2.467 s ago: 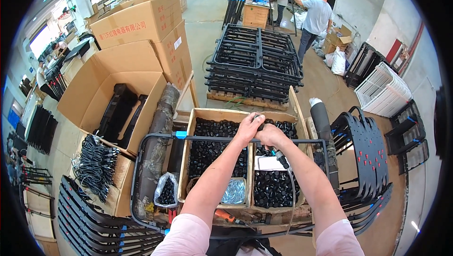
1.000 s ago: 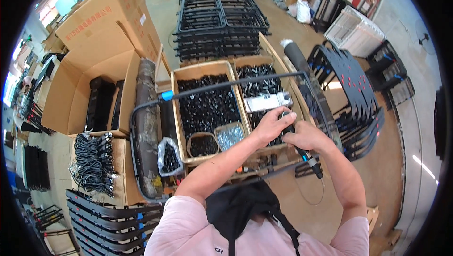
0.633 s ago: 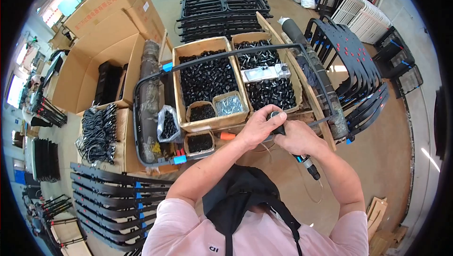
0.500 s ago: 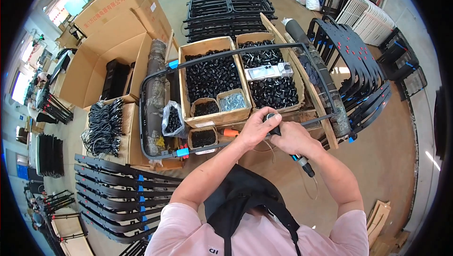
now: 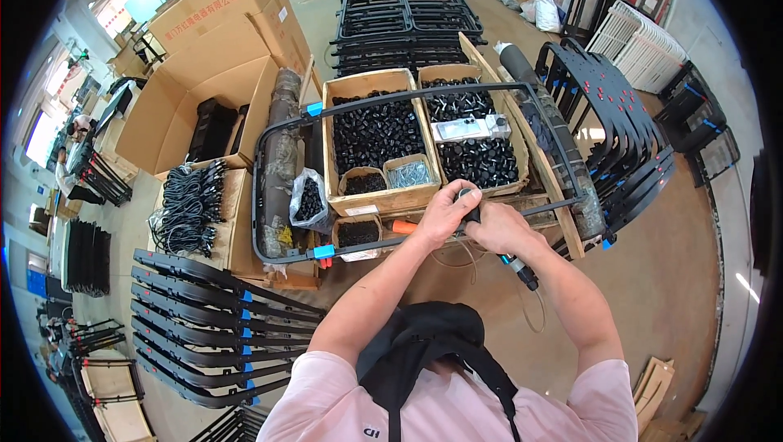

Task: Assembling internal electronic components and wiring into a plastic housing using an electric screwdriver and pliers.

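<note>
Black power driver (image 5: 519,269), one: between both hands at the frame's near side, tip toward the wearer, over floor. Grip: left hand (image 5: 445,214) closed at its upper end, right hand (image 5: 499,228) round the body. Black tubular frame (image 5: 351,103), lying over boxes of black knobs (image 5: 377,136) (two blue clips (image 5: 325,253) apparently fitted). Progress: seemingly between fastenings; number remaining, indeterminable.
</note>
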The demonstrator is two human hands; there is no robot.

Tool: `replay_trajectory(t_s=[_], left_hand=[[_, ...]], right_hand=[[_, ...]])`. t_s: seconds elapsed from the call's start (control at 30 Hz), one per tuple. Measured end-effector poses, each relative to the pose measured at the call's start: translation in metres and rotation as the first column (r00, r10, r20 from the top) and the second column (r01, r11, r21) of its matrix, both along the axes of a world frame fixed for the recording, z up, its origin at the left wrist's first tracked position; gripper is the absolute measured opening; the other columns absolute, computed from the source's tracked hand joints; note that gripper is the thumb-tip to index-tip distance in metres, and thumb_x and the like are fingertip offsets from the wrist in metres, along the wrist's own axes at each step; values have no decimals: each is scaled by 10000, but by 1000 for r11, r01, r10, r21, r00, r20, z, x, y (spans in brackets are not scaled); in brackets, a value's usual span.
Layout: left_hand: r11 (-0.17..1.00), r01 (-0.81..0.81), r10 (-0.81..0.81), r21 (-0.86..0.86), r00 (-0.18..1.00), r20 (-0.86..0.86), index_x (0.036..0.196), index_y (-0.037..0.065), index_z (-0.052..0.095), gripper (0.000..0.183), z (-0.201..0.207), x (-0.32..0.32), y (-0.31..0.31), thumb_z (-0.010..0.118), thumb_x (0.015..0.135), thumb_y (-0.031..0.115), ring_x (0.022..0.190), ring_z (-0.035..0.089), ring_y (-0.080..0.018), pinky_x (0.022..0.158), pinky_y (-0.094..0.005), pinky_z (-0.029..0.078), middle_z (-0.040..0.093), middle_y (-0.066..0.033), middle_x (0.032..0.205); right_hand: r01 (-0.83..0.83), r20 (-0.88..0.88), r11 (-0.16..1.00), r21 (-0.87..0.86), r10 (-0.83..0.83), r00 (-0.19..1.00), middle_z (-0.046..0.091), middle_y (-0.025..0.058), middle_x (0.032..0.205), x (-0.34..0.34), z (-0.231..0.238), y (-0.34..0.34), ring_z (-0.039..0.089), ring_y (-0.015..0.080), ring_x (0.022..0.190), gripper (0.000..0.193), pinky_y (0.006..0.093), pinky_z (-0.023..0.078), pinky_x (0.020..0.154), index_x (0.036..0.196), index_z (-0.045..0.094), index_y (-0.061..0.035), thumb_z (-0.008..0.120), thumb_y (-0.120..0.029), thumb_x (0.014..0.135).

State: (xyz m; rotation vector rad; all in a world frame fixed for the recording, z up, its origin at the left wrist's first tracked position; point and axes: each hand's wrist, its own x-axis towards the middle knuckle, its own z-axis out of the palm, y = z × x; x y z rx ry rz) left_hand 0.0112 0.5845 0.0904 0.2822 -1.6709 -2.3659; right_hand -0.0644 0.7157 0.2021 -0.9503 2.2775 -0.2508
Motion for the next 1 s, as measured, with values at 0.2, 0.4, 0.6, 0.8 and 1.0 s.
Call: replay_trajectory(t_s=[0.2,0.4,0.6,0.8,1.0], left_hand=[[1000,-13,13,-11,1000,14,1133,72,667,210,-7,10,2,672,1065,271,938,553,-71,857,-265,487,625,34,1010],[996,-65,64,-65,998,-13,1128,82,667,166,-17,8,10,663,1070,236,927,535,-57,837,-256,482,603,55,996],[999,-34,34,8,999,4,1132,83,667,175,-10,12,10,666,1073,247,900,534,-47,801,-249,477,610,57,971],[999,-43,43,4,999,-4,1137,80,669,190,-19,6,9,675,1069,258,892,540,-45,786,-247,478,619,55,967],[999,-49,49,19,999,2,1146,70,674,212,-21,8,9,680,1066,266,924,545,-49,812,-247,481,626,47,984]], right_hand=[[-17,-6,1000,8,17,1000,738,296,1106,6,3,0,703,467,1070,517,536,551,931,1246,666,20,619,-379,919],[-19,-45,998,-52,16,999,735,309,1074,3,-23,8,712,470,1036,520,542,557,897,1209,663,30,640,-379,890],[18,-40,998,-59,-21,999,752,284,999,9,-21,5,737,444,966,532,522,564,845,1165,654,52,665,-391,870],[36,153,997,64,-45,987,752,218,885,-8,-40,-1,750,353,875,404,455,563,770,1025,715,12,647,-348,854],[-47,58,999,-8,47,997,737,195,827,-3,-40,-8,714,317,788,323,434,538,714,887,732,20,692,-274,759]])
